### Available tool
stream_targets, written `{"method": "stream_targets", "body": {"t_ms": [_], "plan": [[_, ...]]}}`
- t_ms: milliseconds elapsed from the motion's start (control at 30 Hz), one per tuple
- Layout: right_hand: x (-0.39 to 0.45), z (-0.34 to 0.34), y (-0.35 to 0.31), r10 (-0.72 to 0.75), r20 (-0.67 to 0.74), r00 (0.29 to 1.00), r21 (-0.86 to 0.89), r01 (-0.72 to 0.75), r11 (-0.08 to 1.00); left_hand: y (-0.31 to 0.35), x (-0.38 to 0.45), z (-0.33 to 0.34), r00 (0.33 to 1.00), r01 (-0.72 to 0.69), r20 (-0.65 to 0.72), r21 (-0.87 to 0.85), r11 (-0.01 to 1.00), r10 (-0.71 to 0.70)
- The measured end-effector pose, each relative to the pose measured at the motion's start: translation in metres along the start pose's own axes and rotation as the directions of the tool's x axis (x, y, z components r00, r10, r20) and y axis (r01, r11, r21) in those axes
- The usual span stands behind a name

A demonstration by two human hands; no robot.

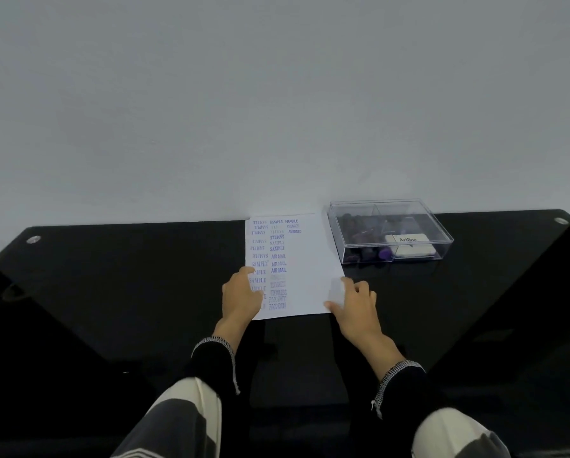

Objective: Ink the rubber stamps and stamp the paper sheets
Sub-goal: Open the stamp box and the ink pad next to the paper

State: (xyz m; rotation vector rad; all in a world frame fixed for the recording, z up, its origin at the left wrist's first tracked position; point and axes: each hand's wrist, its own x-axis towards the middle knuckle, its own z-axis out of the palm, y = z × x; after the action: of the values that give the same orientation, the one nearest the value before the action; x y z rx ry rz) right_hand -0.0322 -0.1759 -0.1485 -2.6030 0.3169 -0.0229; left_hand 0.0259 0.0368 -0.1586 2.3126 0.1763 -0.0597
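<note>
**Mia:** While both arms reach forward over the black table, what are the hands doing?

**Sam:** The left hand lies flat on the paper sheet, palm down, with its fingers spread a little and holding nothing. It covers part of the left row of blue words. The right hand is at the sheet's near right corner. Its fingers are close together and pinch that corner, which bends up a bit.

**Mia:** What else is on the table?

**Sam:** A clear plastic box with its lid on sits just right of the sheet, at the back by the pale wall. Inside are dark and purple stamps and a white ink pad that says Artline. Nothing is between the hands and the box.

**Mia:** Where is the paper from the fingers?

**Sam:** It lies under the left hand, and its corner is between the right fingers. It has words like SAMPLE, AIR MAIL and FRAGILE stamped in blue.
</note>
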Motion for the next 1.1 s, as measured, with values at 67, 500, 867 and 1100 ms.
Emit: {"method": "stream_targets", "body": {"t_ms": [67, 500, 867, 1100], "plan": [[0.002, -0.002, -0.002, 0.058, -0.007, 0.998, 0.027, -0.057, 0.998, 0.004, 0.000, -0.001, 1.000, 0.012, -0.006, -0.004, 1.000, -0.012], [-0.003, 0.001, 0.001, 0.085, -0.015, 0.996, 0.091, -0.083, 0.992, 0.006, -0.023, 0.010, 0.998, 0.001, -0.061, -0.013, 1.000, -0.002], [-0.005, 0.001, -0.002, 0.168, -0.016, 0.986, 0.217, -0.161, 0.963, -0.010, -0.022, -0.003, 0.991, -0.121, 0.046, -0.044, 0.992, 0.123], [0.001, -0.004, 0.000, 0.203, 0.042, 0.978, 0.253, -0.207, 0.945, -0.018, -0.026, -0.009, 0.989, -0.138, 0.031, -0.140, 0.980, 0.144]]}}
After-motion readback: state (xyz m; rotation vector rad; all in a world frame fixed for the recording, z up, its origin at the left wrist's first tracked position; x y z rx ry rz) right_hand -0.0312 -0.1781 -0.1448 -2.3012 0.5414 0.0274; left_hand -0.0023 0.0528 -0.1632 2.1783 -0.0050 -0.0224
